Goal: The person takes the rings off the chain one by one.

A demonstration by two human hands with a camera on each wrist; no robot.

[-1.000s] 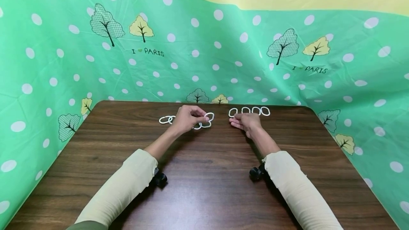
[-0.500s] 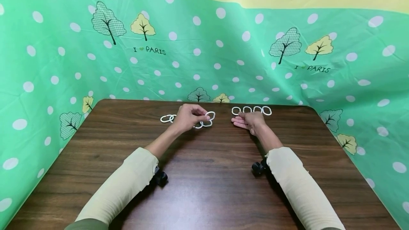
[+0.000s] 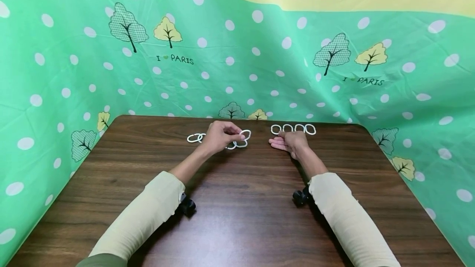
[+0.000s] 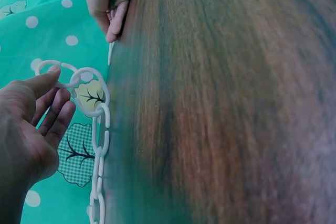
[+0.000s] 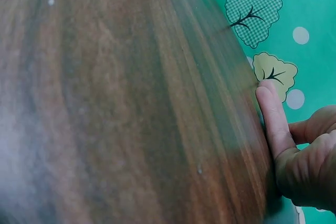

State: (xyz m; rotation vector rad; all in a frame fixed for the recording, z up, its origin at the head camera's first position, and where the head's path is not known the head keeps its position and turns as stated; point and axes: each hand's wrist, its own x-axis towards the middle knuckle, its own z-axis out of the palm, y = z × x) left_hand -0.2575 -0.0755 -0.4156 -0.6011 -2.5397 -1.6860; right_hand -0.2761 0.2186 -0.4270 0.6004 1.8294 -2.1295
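Observation:
My left hand point(image 3: 219, 138) pinches the end link point(image 4: 69, 65) of a white plastic chain between thumb and fingers. That link is raised, and a second one hangs through it. The rest of the chain point(image 4: 98, 166) trails along the table to the left, partly behind the hand in the head view. To the right, several loose white links point(image 3: 305, 128) lie in a row. My right hand point(image 3: 291, 141) rests low on the table in front of them. Its lower fingers point(image 5: 272, 111) are straight, and one fingertip is right at the leftmost loose link point(image 3: 272, 129).
Both hands work near the far edge of the brown wood-grain table point(image 3: 237, 201). A green dotted cloth point(image 3: 230, 75) with printed trees hangs behind and around it. Black wrist cameras point(image 3: 188, 206) sit under the cream sleeves point(image 3: 139, 213).
The leftmost loose link has shifted slightly right, closer to the others in the row. My right hand moved a little right with it and then stayed. My left hand keeps its grip on the link.

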